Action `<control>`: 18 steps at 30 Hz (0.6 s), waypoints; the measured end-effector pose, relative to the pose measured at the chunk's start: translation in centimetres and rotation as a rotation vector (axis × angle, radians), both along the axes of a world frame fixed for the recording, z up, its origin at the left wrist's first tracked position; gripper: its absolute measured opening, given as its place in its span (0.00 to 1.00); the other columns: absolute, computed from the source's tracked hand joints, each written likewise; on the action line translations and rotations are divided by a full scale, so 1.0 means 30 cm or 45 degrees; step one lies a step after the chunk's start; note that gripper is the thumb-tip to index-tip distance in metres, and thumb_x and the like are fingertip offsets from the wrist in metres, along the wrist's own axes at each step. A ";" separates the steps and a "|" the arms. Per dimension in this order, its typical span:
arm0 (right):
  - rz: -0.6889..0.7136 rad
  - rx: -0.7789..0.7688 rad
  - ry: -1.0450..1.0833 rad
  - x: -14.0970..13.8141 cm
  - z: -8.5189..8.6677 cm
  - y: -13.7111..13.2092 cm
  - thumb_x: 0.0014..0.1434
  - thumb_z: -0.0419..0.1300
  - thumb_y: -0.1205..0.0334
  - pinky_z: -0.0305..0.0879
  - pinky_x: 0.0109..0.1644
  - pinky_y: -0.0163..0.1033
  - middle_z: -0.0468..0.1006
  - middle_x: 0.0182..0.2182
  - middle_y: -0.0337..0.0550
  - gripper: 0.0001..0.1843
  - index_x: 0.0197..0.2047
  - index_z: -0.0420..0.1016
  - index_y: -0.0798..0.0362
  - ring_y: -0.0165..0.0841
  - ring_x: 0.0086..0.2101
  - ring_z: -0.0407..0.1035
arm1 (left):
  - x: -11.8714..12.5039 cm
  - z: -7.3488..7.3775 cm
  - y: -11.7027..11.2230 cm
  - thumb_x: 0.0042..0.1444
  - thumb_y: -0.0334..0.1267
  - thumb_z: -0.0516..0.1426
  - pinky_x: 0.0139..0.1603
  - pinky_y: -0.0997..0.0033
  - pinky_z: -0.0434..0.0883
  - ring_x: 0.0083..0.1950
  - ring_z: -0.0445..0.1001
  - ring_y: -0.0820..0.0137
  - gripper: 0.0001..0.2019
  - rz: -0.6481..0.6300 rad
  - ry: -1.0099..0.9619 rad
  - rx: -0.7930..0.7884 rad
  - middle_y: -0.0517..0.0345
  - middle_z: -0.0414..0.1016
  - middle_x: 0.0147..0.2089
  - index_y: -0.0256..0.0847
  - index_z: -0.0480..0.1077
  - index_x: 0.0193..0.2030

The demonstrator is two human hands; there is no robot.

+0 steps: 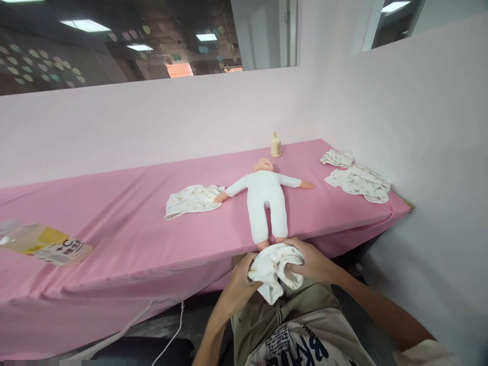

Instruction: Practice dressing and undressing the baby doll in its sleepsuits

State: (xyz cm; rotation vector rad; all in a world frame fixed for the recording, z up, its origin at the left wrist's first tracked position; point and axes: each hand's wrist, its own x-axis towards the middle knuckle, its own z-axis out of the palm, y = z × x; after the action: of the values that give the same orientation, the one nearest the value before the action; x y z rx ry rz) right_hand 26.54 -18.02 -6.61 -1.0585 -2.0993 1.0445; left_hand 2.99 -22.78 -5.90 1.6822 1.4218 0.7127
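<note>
Low in the middle of the frame, both hands grip a bunched white garment (275, 269) just off the near edge of the desk (133, 244). The left hand (238, 285) clasps its left side with the fingers curled into the cloth, and the right hand (314, 262) closes over its top and right side. The garment hangs in folds between them, right at the feet of a doll (265, 201).

The doll lies on its back in the centre of the frame, on the pink cloth that covers the desk, arms spread wide, head toward the wall, dressed in a plain white suit. Its feet reach the desk's near edge, touching or almost touching the bunched garment.

Beside the doll's arm on the left of the frame lies a folded printed cloth (192, 200). At the right end of the desk lie more printed clothes (358, 182). A small bottle (276, 145) stands behind the doll's head by the wall. A plastic packet (43, 244) lies at the left edge.
</note>
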 end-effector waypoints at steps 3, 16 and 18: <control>0.223 -0.251 0.079 0.058 0.052 0.014 0.48 0.66 0.65 0.65 0.59 0.46 0.71 0.58 0.43 0.38 0.63 0.63 0.46 0.42 0.55 0.68 | -0.078 0.029 -0.002 0.50 0.41 0.63 0.44 0.69 0.68 0.43 0.70 0.67 0.18 -0.135 -0.175 -0.136 0.56 0.72 0.43 0.40 0.65 0.45; 0.305 0.006 0.216 0.143 0.312 0.020 0.62 0.59 0.54 0.70 0.48 0.41 0.77 0.43 0.44 0.15 0.50 0.73 0.51 0.34 0.43 0.71 | -0.131 0.330 -0.017 0.57 0.47 0.59 0.36 0.71 0.72 0.35 0.72 0.69 0.10 -0.088 -0.205 0.243 0.54 0.74 0.35 0.43 0.73 0.38; 0.204 0.156 0.231 0.121 0.370 0.016 0.62 0.58 0.57 0.70 0.46 0.40 0.76 0.41 0.43 0.12 0.48 0.73 0.50 0.33 0.41 0.71 | -0.098 0.386 -0.004 0.55 0.44 0.61 0.27 0.77 0.67 0.28 0.67 0.74 0.08 0.042 -0.305 0.357 0.59 0.70 0.29 0.41 0.72 0.36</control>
State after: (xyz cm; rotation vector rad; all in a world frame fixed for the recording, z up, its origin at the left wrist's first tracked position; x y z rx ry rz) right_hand 30.17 -17.53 4.48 -0.7188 -2.0961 1.0306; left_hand 0.05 -22.90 5.68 1.7163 1.2265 1.1354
